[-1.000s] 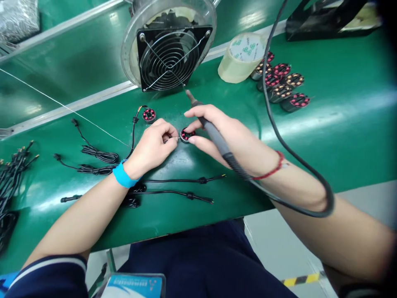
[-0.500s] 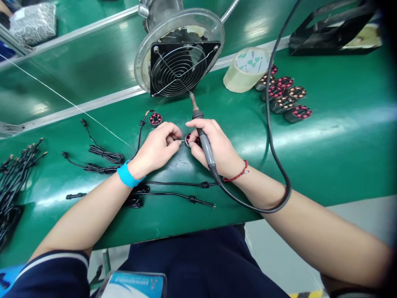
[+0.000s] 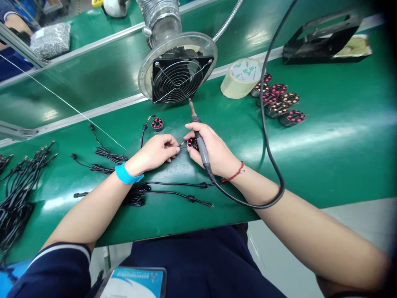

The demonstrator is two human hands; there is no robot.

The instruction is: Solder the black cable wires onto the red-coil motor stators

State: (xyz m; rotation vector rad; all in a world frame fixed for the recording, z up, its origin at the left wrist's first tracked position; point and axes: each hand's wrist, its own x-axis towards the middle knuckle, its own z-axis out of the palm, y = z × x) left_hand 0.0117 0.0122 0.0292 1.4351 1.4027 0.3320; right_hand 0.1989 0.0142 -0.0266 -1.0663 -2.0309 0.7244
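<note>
My left hand [image 3: 158,151] is closed in a pinch on thin wire ends at the left side of a small round red-and-black coil part [image 3: 191,143] on the green bench [image 3: 325,145]. My right hand [image 3: 214,151] steadies that coil part with its fingertips while gripping a soldering iron [image 3: 200,140], whose tip points up and away toward the fan. The iron's thick black cord [image 3: 269,165] loops off to the right and upward. A second coil part [image 3: 157,123] with a wired lead lies just behind my left hand.
A fume-extractor fan [image 3: 176,78] on a duct stands behind the hands. A tape roll [image 3: 241,76] and a cluster of coil parts [image 3: 279,103] lie to the right, a black stand [image 3: 322,37] farther back. Black cable leads [image 3: 173,192] lie near the front edge, with bundles [image 3: 18,182] at left.
The view has tilted down and pulled back a little. My right hand has drawn in closer to the coil part with the iron more upright; my left hand keeps its pinch at the part.
</note>
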